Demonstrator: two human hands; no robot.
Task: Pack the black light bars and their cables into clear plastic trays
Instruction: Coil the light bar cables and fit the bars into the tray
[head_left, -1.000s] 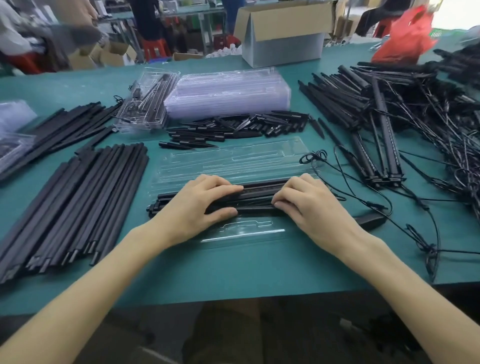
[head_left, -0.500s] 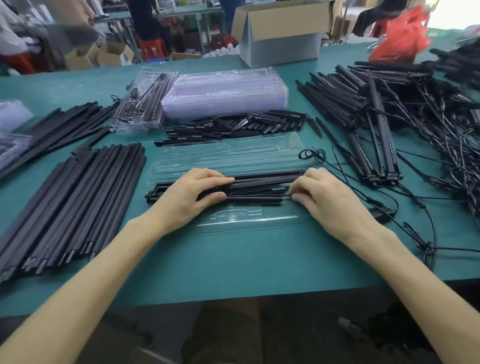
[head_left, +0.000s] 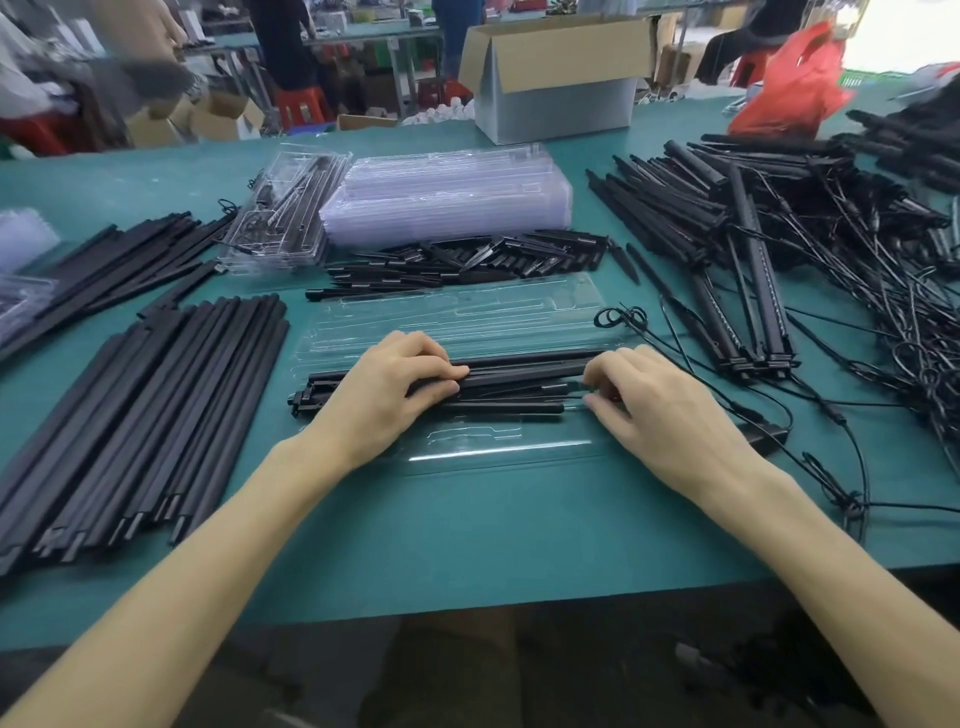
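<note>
The left hand curls its fingers over the black light bars lying on the clear tray on the tabletop, the right hand pinches their right end, and these look like stiff, light, slippery sticks, best held near both ends, I reckon

No writing, label, brand, number or sign can be read on anything in view; every surface looks blank or blurred.
</note>
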